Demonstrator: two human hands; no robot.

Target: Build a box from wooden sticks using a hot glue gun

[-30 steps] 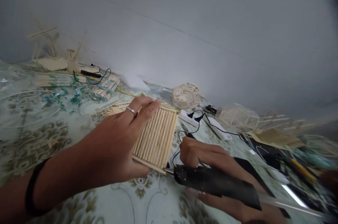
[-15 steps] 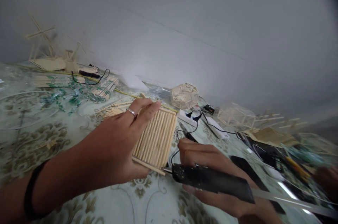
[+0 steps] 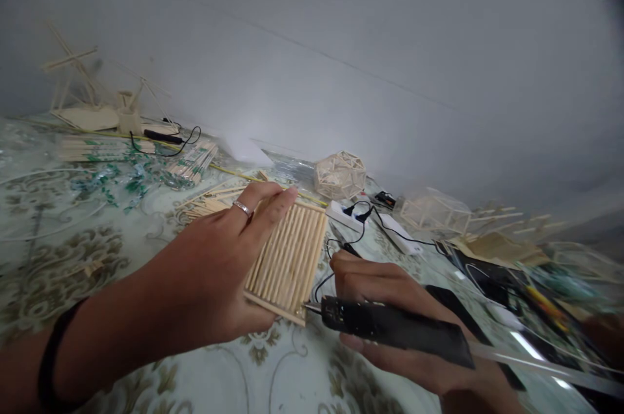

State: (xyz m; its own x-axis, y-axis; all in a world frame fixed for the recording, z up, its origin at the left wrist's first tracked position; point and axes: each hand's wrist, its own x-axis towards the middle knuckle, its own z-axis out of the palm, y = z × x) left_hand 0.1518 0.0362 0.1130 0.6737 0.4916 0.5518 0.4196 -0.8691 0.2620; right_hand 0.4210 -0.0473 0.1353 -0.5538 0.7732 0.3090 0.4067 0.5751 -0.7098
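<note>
My left hand (image 3: 221, 261), with a ring and a black wristband, is closed around the side of a small panel of wooden sticks (image 3: 287, 258). The sticks lie side by side, with a cross stick along the top and another along the bottom edge. In my right hand (image 3: 390, 287) is a black glue gun (image 3: 394, 329), a clear glue stick (image 3: 526, 359) running out of its back. Its metal nozzle is at the panel's lower right corner; whether it touches, I cannot tell. Shiny clear glue shows along the bottom edge.
Loose sticks (image 3: 207, 203) and wrapped chopsticks (image 3: 192, 164) lie behind my left hand. Farther back stand a stick-built ball (image 3: 340, 175) and a windmill-like stick model (image 3: 92, 115). A white power strip (image 3: 346, 216) with black cords lies beyond the panel. A patterned cloth (image 3: 214, 375) covers the table.
The glue gun's nozzle has moved slightly up and to the right, from the bottom cross stick's end to the panel's lower right edge. My left hand and the panel stay nearly still.
</note>
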